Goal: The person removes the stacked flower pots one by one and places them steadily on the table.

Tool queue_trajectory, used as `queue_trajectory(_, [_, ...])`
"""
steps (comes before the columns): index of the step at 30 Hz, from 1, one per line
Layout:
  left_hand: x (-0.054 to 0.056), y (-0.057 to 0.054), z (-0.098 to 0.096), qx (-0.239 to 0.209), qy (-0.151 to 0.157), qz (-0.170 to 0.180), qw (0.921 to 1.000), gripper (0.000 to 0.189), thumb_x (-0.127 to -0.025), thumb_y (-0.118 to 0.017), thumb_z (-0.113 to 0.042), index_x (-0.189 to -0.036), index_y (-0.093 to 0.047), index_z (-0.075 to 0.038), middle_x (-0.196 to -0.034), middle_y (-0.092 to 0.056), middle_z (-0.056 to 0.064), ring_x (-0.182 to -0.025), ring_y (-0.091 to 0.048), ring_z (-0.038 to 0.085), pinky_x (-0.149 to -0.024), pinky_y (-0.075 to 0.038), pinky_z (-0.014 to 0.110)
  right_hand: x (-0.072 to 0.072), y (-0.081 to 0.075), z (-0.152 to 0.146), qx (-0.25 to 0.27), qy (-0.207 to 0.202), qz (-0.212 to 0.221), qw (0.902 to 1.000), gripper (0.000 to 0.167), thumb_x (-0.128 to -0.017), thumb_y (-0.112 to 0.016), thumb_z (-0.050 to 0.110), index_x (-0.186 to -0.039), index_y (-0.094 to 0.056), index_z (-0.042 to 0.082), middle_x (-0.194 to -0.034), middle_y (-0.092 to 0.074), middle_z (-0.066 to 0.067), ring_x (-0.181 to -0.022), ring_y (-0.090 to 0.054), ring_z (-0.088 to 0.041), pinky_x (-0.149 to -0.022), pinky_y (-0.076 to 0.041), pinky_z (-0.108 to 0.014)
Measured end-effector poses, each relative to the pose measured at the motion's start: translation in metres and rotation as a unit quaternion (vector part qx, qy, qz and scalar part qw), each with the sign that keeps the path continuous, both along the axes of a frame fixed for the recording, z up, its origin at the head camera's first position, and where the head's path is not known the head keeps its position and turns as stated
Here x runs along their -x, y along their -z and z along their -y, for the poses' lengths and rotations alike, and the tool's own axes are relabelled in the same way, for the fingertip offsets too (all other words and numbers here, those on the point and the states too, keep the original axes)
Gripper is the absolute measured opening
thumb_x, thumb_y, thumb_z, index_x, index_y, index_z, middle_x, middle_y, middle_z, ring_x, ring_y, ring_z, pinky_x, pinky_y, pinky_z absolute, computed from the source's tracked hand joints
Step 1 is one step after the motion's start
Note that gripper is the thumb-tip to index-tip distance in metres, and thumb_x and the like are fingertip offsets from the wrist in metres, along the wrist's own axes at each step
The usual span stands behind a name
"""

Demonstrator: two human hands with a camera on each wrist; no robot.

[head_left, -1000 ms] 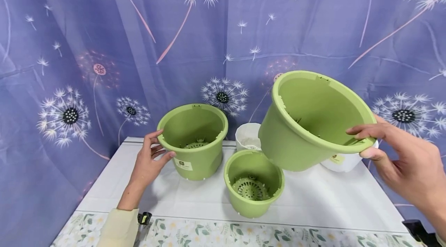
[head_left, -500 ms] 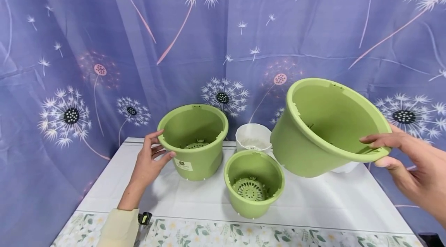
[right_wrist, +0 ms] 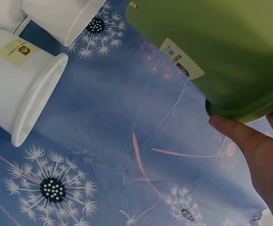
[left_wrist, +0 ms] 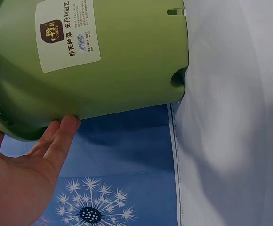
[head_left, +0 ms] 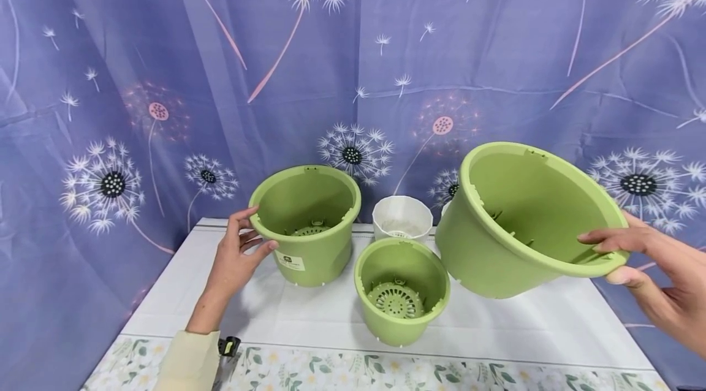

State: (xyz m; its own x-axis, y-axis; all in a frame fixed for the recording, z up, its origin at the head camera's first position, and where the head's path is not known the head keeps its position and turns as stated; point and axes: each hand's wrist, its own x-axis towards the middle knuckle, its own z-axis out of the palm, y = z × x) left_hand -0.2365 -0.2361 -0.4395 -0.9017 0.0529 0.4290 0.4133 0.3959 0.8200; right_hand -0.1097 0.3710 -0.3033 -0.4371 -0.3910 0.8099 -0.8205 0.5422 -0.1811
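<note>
In the head view my right hand (head_left: pixel 656 274) pinches the rim of a large green flower pot (head_left: pixel 502 256), thumb outside and fingers inside. That pot is tilted, its mouth toward me and its right side higher over the table. My left hand (head_left: pixel 234 259) holds the rim of another large green flower pot (head_left: pixel 317 256), which stands upright at left; its label (left_wrist: pixel 68 35) shows in the left wrist view. Between the two stands a smaller green flower pot (head_left: pixel 399 323) with a slotted base. In the right wrist view the lifted pot (right_wrist: pixel 230 52) shows its side label.
A white pot (head_left: pixel 401 213) stands behind the small green one. Two white pots (right_wrist: pixel 21 80) appear in the right wrist view; the lifted pot mostly hides what lies behind it in the head view. A purple dandelion curtain (head_left: pixel 276 103) backs the white-covered table (head_left: pixel 265 311).
My right hand has carried the tilted green flower pot rightward and down, uncovering more of the white pot behind. My left hand and its pot have stayed in place.
</note>
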Motion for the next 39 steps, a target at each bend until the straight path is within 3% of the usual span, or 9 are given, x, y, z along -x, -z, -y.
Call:
queue_trajectory(7, [-0.001,0.001,0.001,0.003,-0.005,0.002,1.0000,0.083,-0.095,-0.083,-0.015,-0.162,-0.036,-0.023,-0.129,-0.053,0.014,-0.124,-0.065,0.037,-0.112,-0.057,0.048,-0.005,0.007,-0.008,-0.003,-0.005,0.015,0.9999,0.036,-0.109,-0.060,0.019,-0.100,-0.065,-0.015,-0.129,-0.072,0.004,-0.149,-0.048,-0.022,-0.121,-0.042,-0.016])
queue_trajectory(14, [-0.001,0.002,-0.003,-0.002,0.000,0.003,1.0000,0.083,-0.095,-0.083,-0.015,-0.162,-0.035,-0.023,-0.129,-0.053,0.016,-0.126,-0.064,0.039,-0.112,-0.057,0.047,-0.007,0.011,-0.015,0.003,-0.015,0.010,0.9998,0.037,-0.109,-0.060,0.019,-0.098,-0.066,-0.016,-0.129,-0.071,0.005,-0.144,-0.053,-0.015,-0.131,-0.032,-0.027])
queue_trajectory(24, [0.001,0.002,-0.003,0.000,-0.003,0.004,1.0000,0.083,-0.095,-0.083,-0.016,-0.162,-0.036,-0.023,-0.130,-0.053,0.016,-0.125,-0.065,0.038,-0.112,-0.057,0.046,-0.010,0.027,-0.033,-0.002,-0.051,0.016,0.9986,0.031,-0.108,-0.062,0.012,-0.104,-0.067,-0.018,-0.129,-0.072,-0.008,-0.151,-0.046,-0.029,-0.125,-0.039,-0.020])
queue_trajectory(32, [0.001,0.003,-0.001,0.002,0.000,0.000,1.0000,0.081,-0.096,-0.082,-0.015,-0.162,-0.036,-0.024,-0.130,-0.053,0.014,-0.124,-0.065,0.036,-0.112,-0.057,0.043,-0.015,0.033,-0.037,-0.016,-0.028,0.030,0.9990,0.026,-0.109,-0.060,0.011,-0.106,-0.068,-0.014,-0.129,-0.071,-0.004,-0.152,-0.045,-0.026,-0.125,-0.038,-0.018])
queue_trajectory(39, [0.001,0.002,0.000,0.003,-0.001,0.000,1.0000,0.081,-0.096,-0.081,-0.014,-0.162,-0.035,-0.024,-0.131,-0.054,0.015,-0.125,-0.064,0.036,-0.113,-0.056,0.046,-0.014,0.043,-0.041,0.000,-0.056,0.030,0.9980,0.027,-0.108,-0.061,0.009,-0.104,-0.067,-0.017,-0.127,-0.073,-0.010,-0.151,-0.045,-0.029,-0.125,-0.039,-0.019])
